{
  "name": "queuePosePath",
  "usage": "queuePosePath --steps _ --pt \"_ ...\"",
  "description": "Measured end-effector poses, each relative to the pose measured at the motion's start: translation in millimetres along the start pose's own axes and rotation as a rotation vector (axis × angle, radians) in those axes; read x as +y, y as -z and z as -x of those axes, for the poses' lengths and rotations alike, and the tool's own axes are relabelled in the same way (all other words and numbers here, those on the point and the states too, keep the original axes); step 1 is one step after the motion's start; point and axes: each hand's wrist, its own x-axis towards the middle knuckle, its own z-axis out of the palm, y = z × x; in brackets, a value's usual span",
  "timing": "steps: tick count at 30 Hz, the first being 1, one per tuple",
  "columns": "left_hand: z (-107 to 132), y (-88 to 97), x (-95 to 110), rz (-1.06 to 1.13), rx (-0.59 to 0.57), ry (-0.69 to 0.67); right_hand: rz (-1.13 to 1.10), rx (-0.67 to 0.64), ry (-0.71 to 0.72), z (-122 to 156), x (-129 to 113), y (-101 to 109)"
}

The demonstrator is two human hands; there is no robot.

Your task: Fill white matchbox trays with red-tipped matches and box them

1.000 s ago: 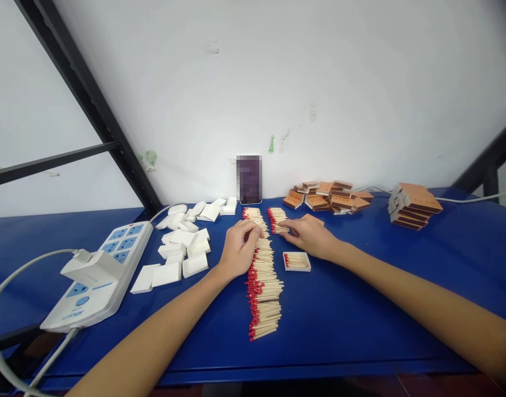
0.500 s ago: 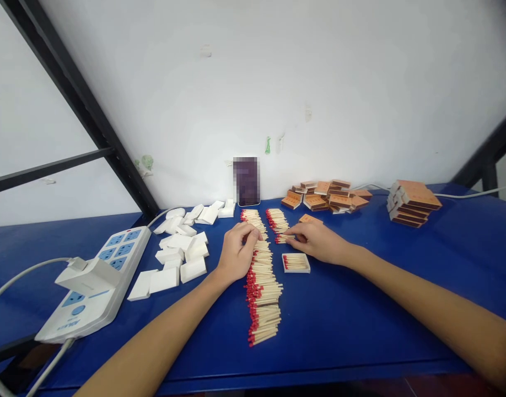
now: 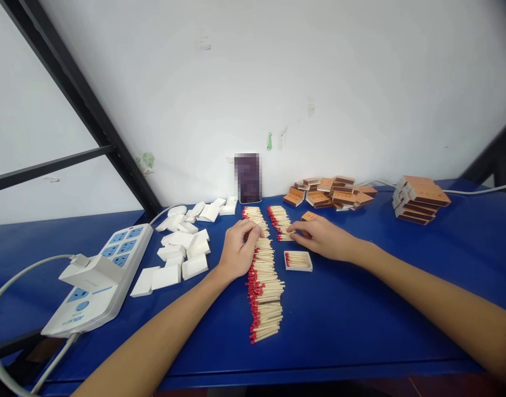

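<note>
My left hand [image 3: 240, 248] lies over the left side of a long row of red-headed matches [image 3: 266, 289]. Its fingers are curled together near the thumb, and whatever they hold is hidden. At the near end of a shorter row of matches [image 3: 279, 220], my right hand [image 3: 319, 237] has thumb and fingertips closed about the wooden ends of some matches. Just below that hand sits a white matchbox tray [image 3: 299, 269] with a layer of matches in it, heads to the left. An orange matchbox sleeve [image 3: 308, 216] is partly hidden behind my right hand.
Several white trays [image 3: 166, 277] are scattered on the left, beside a power strip [image 3: 127, 286] with a plugged-in adapter. A phone [image 3: 248, 179] leans on the wall. Orange matchboxes [image 3: 344, 197] are heaped at the back right, near a stack of matchboxes [image 3: 422, 193]. The table [image 3: 339, 331] is blue.
The view has shifted slightly. My right hand stays at the near end of the shorter row, its fingertips moved a little on the matches. My left hand is nearly unmoved.
</note>
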Motion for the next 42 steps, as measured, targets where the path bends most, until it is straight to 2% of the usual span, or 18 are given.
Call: queuePosePath --steps 13,19,29,42 --pt "-0.1 0.7 -1.1 0.013 -0.005 -0.004 -0.056 -0.049 0.020 1.0 4.7 -4.5" --pt "0.0 0.0 -0.5 0.021 0.002 -0.003 -0.133 -0.035 0.046 -0.5 5.5 -7.0" --pt "0.9 -0.3 -0.5 0.008 0.000 -0.006 -0.174 0.041 0.001 -5.3 9.5 -14.9" --pt "0.4 -0.2 -0.5 0.005 0.004 -0.012 -0.206 0.021 0.022 -2.5 6.9 -12.8"
